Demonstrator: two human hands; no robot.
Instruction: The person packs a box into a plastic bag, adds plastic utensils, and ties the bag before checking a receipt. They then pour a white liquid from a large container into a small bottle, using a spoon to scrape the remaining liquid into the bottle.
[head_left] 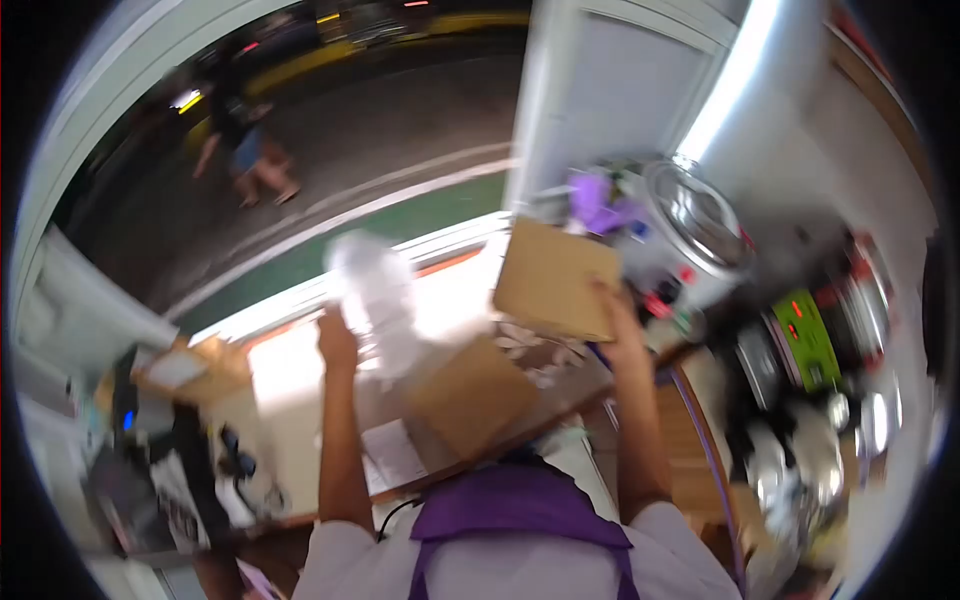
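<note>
A brown paper bag (556, 278) is gripped at its lower right edge by my right hand (622, 325), with the fingers pressed on it. On the other side, my left hand (337, 338) is raised beside a whitish translucent plastic bag (375, 290); motion blur hides its fingers and whether they hold the plastic. Between my arms, a second flat brown paper piece (474, 396) lies on the counter (385, 412). A white slip of paper (393, 454) lies just left of it.
A large metal pot (692, 215) stands at the right, near a purple item (600, 203). Farther right is a green device with red digits (805, 340). Dark items and a cardboard box (190, 368) are at the left. Outside, a person (245, 140) walks.
</note>
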